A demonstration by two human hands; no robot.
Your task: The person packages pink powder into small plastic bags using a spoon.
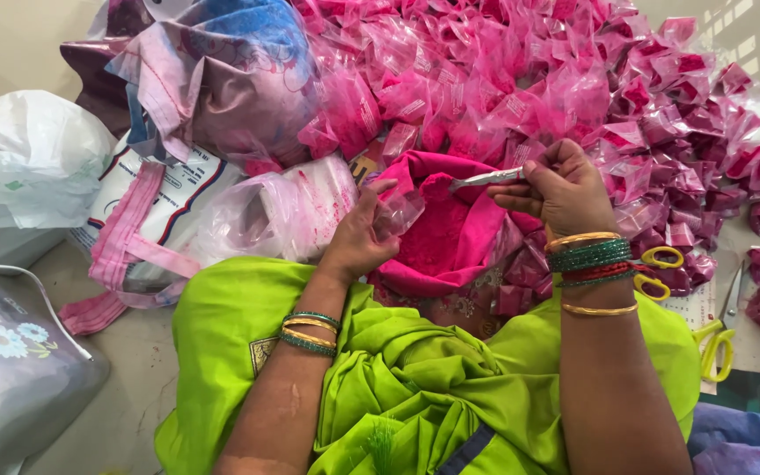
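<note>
Both forearms reach forward, bangles at each wrist. The left hand [358, 236] is half curled, thumb and fingers [386, 186] pinching lightly. The right hand [565, 189] is raised slightly higher, its fingers closed in a pinch, knuckles upward.

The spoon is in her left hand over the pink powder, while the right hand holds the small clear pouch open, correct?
Not quite: the head view shows the spoon in the right hand, over the pink powder. The left hand holds the small clear pouch.
</note>
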